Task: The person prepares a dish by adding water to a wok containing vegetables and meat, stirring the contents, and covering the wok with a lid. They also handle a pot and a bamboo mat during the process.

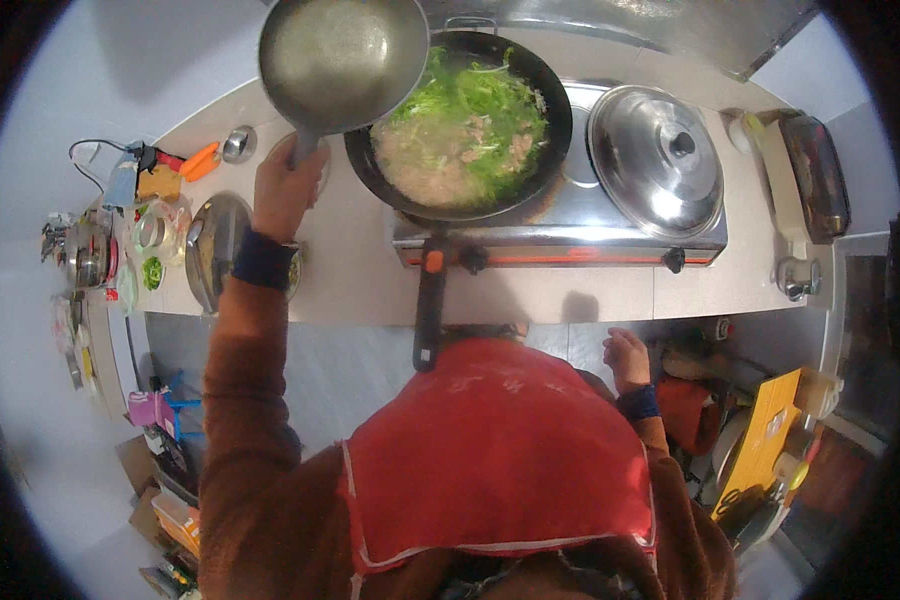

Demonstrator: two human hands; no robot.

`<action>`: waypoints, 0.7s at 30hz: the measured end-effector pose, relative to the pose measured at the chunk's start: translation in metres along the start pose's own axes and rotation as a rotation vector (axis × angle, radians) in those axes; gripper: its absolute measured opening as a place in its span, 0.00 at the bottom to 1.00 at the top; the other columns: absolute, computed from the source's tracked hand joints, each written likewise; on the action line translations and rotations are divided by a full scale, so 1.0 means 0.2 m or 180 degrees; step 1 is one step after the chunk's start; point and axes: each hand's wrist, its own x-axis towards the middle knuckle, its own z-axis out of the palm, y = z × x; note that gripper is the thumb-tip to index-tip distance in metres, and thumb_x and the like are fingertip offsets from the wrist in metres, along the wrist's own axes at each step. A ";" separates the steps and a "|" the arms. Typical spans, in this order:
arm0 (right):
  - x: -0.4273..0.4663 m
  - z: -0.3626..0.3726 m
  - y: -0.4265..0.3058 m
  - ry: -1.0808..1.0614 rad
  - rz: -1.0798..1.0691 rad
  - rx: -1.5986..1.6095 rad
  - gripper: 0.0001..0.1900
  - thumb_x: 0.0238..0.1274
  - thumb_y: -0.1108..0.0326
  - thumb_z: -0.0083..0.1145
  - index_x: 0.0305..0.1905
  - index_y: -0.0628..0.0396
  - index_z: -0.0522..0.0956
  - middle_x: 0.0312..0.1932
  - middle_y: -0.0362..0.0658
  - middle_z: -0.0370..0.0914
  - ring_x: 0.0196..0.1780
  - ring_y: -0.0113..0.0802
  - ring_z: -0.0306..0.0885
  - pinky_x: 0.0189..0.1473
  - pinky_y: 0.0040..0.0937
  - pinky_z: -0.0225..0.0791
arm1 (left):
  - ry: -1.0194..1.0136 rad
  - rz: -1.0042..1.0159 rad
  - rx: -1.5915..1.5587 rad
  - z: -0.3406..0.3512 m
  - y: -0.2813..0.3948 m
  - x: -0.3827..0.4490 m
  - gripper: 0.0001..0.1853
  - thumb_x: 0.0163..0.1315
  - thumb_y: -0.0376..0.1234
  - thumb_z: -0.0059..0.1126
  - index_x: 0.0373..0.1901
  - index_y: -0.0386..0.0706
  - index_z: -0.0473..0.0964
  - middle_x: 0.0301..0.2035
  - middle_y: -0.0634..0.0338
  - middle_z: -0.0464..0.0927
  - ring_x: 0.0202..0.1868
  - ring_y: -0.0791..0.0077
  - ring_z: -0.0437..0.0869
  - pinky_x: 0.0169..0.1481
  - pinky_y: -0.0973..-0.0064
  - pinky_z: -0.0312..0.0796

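Observation:
My left hand [289,184] grips the handle of a grey metal pan [337,60], raised at the left of a large black frying pan [360,176] and overlapping its rim in the picture. No food shows inside the raised pan. Shredded green vegetables [480,90], pale meat pieces and cloudy broth fill the black pan, which sits on the left side of a steel gas stove [562,217]. Its black handle [429,322] points towards me past the counter edge. My right hand [628,358] hangs by the counter's front edge, fingers loosely bent and nothing visible in them.
A domed steel lid [656,161] lies on the stove's right side. Carrots [200,161], a small metal cup [238,144] and a cleaver [221,225] lie left on the counter [345,277]. At the right stand a dark lidded container [816,178] and a glass jar [799,277].

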 end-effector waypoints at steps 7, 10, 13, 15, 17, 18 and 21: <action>0.08 0.18 -0.25 -0.0065 -0.0802 -0.0757 0.09 0.65 0.66 0.50 0.43 0.59 0.74 0.28 0.42 0.74 0.27 0.25 0.70 0.29 0.22 0.65 | -0.0070 -0.0430 -0.2290 -0.10 -0.08 -0.17 0.15 0.63 0.36 0.50 0.47 0.37 0.72 0.20 0.68 0.66 0.17 0.85 0.63 0.19 0.86 0.53; 0.15 0.31 -0.43 -0.0147 -0.1288 -0.0850 0.09 0.67 0.64 0.49 0.41 0.59 0.73 0.26 0.41 0.73 0.27 0.25 0.69 0.29 0.22 0.64 | -0.0059 -0.0715 -0.2891 -0.16 -0.15 -0.30 0.16 0.64 0.35 0.47 0.49 0.36 0.71 0.19 0.68 0.64 0.17 0.84 0.61 0.19 0.86 0.52; 0.17 0.51 -0.70 -0.0353 -0.2014 -0.1284 0.09 0.67 0.64 0.49 0.39 0.59 0.73 0.25 0.39 0.71 0.27 0.23 0.66 0.29 0.22 0.62 | 0.0090 -0.0897 -0.3130 -0.19 -0.19 -0.45 0.18 0.66 0.36 0.47 0.52 0.35 0.67 0.20 0.67 0.64 0.15 0.84 0.60 0.17 0.88 0.52; 0.19 0.71 -0.90 -0.0615 -0.2672 -0.1812 0.10 0.66 0.64 0.49 0.39 0.61 0.73 0.25 0.38 0.70 0.28 0.22 0.66 0.31 0.22 0.64 | 0.0285 -0.1199 -0.3284 -0.22 -0.24 -0.55 0.18 0.65 0.36 0.47 0.52 0.35 0.67 0.20 0.67 0.65 0.15 0.85 0.61 0.17 0.88 0.53; 0.24 0.92 -1.10 -0.0888 -0.3180 -0.2663 0.10 0.65 0.65 0.49 0.43 0.62 0.75 0.29 0.40 0.76 0.32 0.25 0.72 0.35 0.24 0.66 | 0.0459 -0.1047 -0.3075 -0.23 -0.29 -0.66 0.18 0.64 0.36 0.47 0.51 0.35 0.69 0.17 0.68 0.63 0.15 0.84 0.61 0.18 0.85 0.50; 0.21 1.07 -1.19 -0.0903 -0.3422 -0.3051 0.09 0.64 0.66 0.49 0.42 0.60 0.75 0.30 0.47 0.76 0.34 0.35 0.75 0.37 0.29 0.68 | 0.0388 -0.1028 -0.3027 -0.26 -0.33 -0.70 0.18 0.64 0.36 0.47 0.51 0.35 0.68 0.17 0.69 0.63 0.14 0.84 0.61 0.18 0.85 0.50; 0.36 1.37 -1.35 -0.1191 -0.4122 -0.4069 0.10 0.60 0.67 0.48 0.43 0.56 0.77 0.36 0.58 0.76 0.41 0.53 0.76 0.40 0.42 0.70 | 0.0500 -0.1096 -0.2951 -0.26 -0.37 -0.78 0.18 0.64 0.36 0.47 0.51 0.33 0.67 0.16 0.68 0.63 0.12 0.84 0.61 0.16 0.86 0.52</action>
